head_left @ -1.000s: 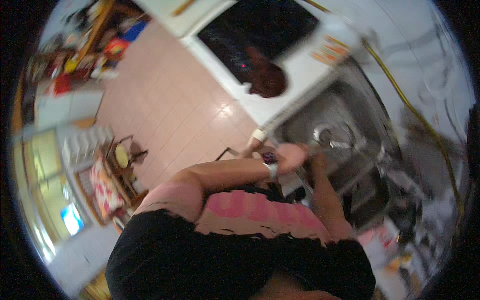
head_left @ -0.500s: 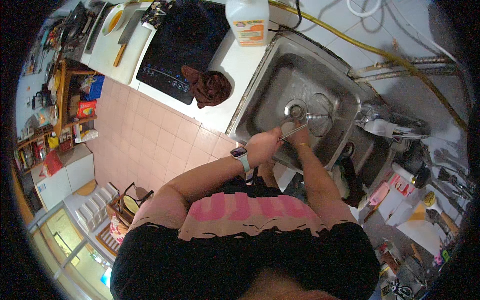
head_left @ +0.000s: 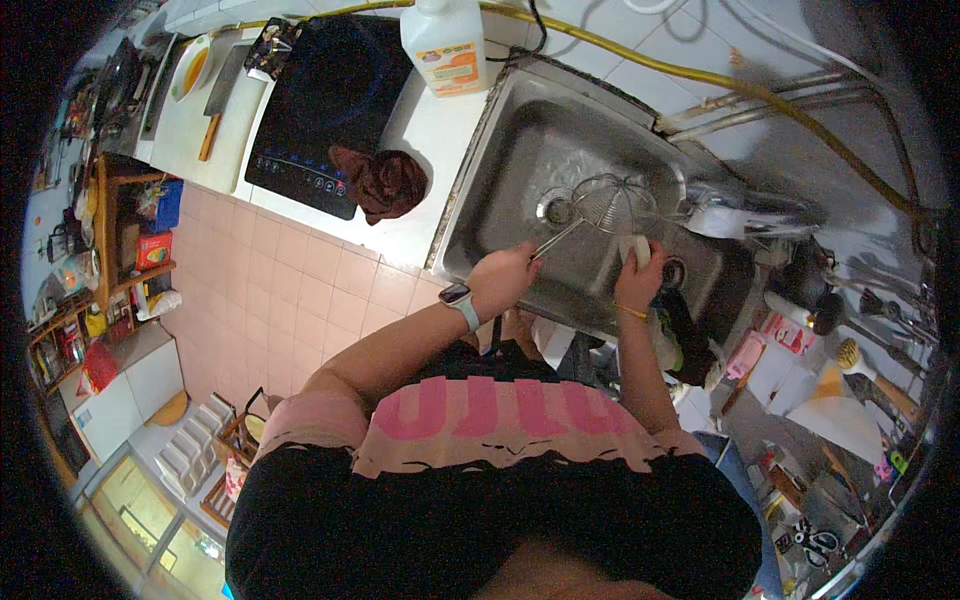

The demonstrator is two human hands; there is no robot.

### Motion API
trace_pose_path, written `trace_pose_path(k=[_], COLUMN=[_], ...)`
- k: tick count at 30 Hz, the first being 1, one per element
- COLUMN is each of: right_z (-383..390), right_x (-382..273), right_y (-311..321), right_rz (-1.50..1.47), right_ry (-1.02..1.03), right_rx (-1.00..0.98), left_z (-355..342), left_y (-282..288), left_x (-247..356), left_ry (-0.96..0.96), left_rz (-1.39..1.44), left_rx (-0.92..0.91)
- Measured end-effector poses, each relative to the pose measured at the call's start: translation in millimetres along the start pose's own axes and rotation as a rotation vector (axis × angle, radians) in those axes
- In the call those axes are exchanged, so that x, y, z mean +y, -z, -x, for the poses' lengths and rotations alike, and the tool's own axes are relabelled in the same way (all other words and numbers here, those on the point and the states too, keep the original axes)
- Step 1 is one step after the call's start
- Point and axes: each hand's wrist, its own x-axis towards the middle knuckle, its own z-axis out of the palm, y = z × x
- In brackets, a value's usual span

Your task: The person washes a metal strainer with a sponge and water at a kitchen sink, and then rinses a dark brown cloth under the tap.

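Observation:
My left hand (head_left: 500, 278), a watch at its wrist, is closed around the long handle of a wire strainer (head_left: 615, 207). The strainer's round mesh head is over the left basin of the steel sink (head_left: 505, 160), right of the drain (head_left: 553, 210). My right hand (head_left: 640, 275), with a yellow band on its wrist, grips a pale sponge-like block (head_left: 633, 250) at the divider between the basins, just below the mesh head. Dark items (head_left: 690, 345) lie at the front of the right basin.
Left of the sink are a white jug (head_left: 445, 55), a black cooktop (head_left: 320, 90), a brown cloth (head_left: 385, 180) and a cutting board (head_left: 180, 150) with a knife. A yellow hose (head_left: 760, 95) runs along the wall. Utensils (head_left: 885, 310) crowd the right. Shelves (head_left: 135, 250) stand far left.
My right hand, earlier close beside my left at the strainer's handle, has moved right to the basin divider with the pale block. My left hand stays on the handle. The view has steadied.

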Motion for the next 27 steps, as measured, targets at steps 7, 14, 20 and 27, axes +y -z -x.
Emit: trace_pose_path(k=[7,14,20,27], right_z=[-20,-31,-84,-34], right_x=[-12,-80,-51,-93], right_y=[9,25,-36,-22], right_rz=[0.141,0.24,0.036,0.14], right_ry=[-0.078,0.663,0.419,0.686], right_rx=[-0.055,-0.081,-0.305,-0.147], left_z=[6,11,17,23], left_y=[26,24,27,33], left_x=[16,11,18,3], left_ry=[0.044,0.028,-0.054,-0.074], left_rz=[-0.023,-0.121,-0.16,-0.209], left_rx=[0.086,0.011,-0.016,-0.029])
